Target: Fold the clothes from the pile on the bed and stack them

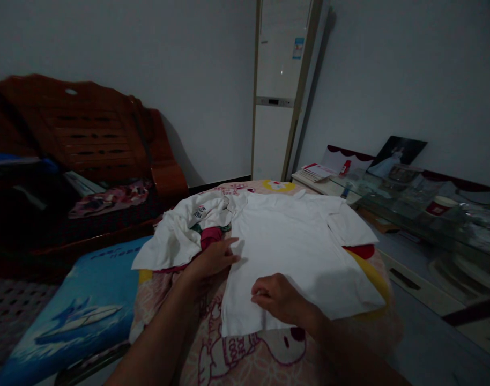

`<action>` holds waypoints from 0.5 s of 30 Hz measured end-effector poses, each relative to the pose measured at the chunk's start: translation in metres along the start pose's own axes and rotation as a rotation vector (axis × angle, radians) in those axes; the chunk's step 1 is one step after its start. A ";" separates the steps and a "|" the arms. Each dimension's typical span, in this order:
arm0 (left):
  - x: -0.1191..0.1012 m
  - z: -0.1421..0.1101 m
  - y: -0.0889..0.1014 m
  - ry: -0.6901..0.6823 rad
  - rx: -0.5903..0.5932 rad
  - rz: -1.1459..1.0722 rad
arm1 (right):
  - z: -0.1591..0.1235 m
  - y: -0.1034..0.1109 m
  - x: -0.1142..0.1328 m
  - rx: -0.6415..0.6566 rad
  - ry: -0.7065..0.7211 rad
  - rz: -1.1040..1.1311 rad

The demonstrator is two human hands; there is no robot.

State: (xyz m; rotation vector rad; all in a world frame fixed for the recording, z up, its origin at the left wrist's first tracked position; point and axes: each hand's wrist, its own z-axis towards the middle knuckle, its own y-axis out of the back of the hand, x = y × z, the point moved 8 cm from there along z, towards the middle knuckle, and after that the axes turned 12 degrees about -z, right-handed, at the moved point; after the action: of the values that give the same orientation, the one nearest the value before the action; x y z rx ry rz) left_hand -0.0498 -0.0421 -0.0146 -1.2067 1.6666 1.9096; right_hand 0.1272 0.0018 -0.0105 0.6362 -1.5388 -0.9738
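A white T-shirt [285, 241] lies spread nearly flat in front of you; take it as the centre of the clock. Under it is a pink cartoon-printed blanket [249, 372], lettered "JOE COOL" near 7 o'clock.

Your left hand [217, 258] is at 9 o'clock, its thumb and index finger spread apart, the tips over the shirt's near-side edge on that side; whether they touch the cloth, you cannot tell from this view. Your right hand [277, 297] is at 6 o'clock, over the lower part of the shirt, fingers curled in toward the thumb. Whether it pinches any fabric cannot be told.

A sleeve [353, 222] juts out at 2 o'clock. Between 9 and 10 o'clock lies a crumpled white garment [175, 236] with a small dark print, and magenta cloth [211, 236] shows beside it.

Farther off, a blue picture-printed surface [96, 295] sits at 8 o'clock, a carved wooden settee [94, 126] at 10, a floor-standing air conditioner [274, 136] at 12, and a photograph [395, 155] at 2, above a cluttered glass shelf [384, 206].
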 end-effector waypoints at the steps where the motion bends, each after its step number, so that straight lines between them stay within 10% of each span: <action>1: 0.002 0.015 0.011 0.003 -0.090 0.033 | 0.003 -0.003 0.007 -0.001 0.046 -0.009; 8: 0.021 0.094 0.045 0.150 -0.467 0.196 | 0.020 -0.039 0.046 0.099 0.348 -0.345; 15: 0.037 0.133 0.061 0.172 -0.514 0.080 | 0.015 -0.052 0.068 0.133 0.469 -0.561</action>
State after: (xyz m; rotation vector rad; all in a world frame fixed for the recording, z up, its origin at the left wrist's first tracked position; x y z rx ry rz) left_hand -0.1649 0.0558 -0.0093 -1.5441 1.3527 2.4393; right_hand 0.0926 -0.0779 -0.0193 1.3353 -1.0245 -1.0368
